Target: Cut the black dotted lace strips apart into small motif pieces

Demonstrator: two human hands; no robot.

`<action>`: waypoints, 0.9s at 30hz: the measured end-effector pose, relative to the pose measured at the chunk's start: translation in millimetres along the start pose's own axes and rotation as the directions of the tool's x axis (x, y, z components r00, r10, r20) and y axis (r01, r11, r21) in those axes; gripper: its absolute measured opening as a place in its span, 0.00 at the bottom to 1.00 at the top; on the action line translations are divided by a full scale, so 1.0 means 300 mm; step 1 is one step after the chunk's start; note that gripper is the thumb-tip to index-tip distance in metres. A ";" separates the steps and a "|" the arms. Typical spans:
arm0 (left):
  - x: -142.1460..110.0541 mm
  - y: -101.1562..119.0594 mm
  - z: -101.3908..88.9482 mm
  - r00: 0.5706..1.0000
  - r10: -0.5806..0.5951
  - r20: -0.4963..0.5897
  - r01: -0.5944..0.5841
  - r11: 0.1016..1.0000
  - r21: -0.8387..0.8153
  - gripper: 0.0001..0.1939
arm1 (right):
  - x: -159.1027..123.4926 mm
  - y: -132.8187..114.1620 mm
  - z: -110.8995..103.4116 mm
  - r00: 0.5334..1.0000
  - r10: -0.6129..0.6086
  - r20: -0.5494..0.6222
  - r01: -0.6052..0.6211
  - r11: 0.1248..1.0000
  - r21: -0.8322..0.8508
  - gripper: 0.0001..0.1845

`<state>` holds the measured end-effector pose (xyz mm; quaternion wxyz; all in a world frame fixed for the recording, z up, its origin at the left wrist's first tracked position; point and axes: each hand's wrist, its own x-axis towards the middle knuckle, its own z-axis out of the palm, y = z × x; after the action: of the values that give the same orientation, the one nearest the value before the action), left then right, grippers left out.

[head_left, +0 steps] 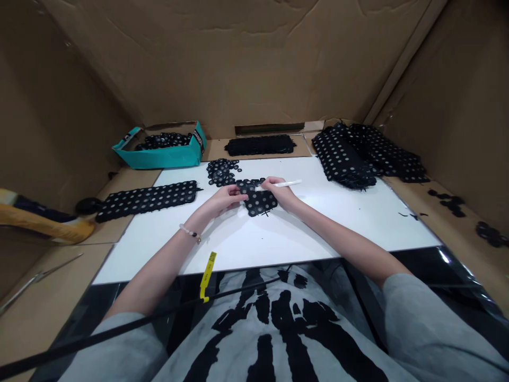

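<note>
A small black perforated sheet (259,202) lies on the white board (318,228) in front of me. My left hand (226,199) rests on its left edge with fingers curled, pinching the material. My right hand (278,190) is at its upper right, closed around a thin white pen-like tool (287,183) that points right. Just behind the sheet lies a heap of small black rings (220,171).
A long perforated black strip (149,199) lies at the board's left. A teal box (167,148) with black pieces stands back left. More black strips (260,144) lie at the back, a stack (358,154) at the right. Scissors (35,278) lie left; cardboard walls surround.
</note>
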<state>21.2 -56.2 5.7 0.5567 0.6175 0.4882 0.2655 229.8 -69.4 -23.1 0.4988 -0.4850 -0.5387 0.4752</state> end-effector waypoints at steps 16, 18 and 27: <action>0.027 -0.037 0.035 0.987 -0.133 -0.094 0.103 0.957 -0.273 0.20 | 0.001 0.011 0.012 1.000 -0.010 -0.024 0.010 1.000 -0.009 0.08; 0.028 -0.041 0.036 0.989 -0.123 -0.078 0.096 0.954 -0.283 0.21 | -0.001 0.011 0.013 0.999 -0.024 -0.029 0.024 0.999 -0.023 0.08; 0.022 -0.034 0.048 0.990 -0.121 -0.071 0.094 0.949 -0.299 0.20 | -0.031 -0.007 0.024 0.997 -0.071 -0.039 0.066 0.991 -0.114 0.08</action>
<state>33.2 -57.5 -8.8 0.6342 0.4875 0.5001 0.3317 222.8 -79.1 -22.1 0.4981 -0.5037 -0.5702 0.4161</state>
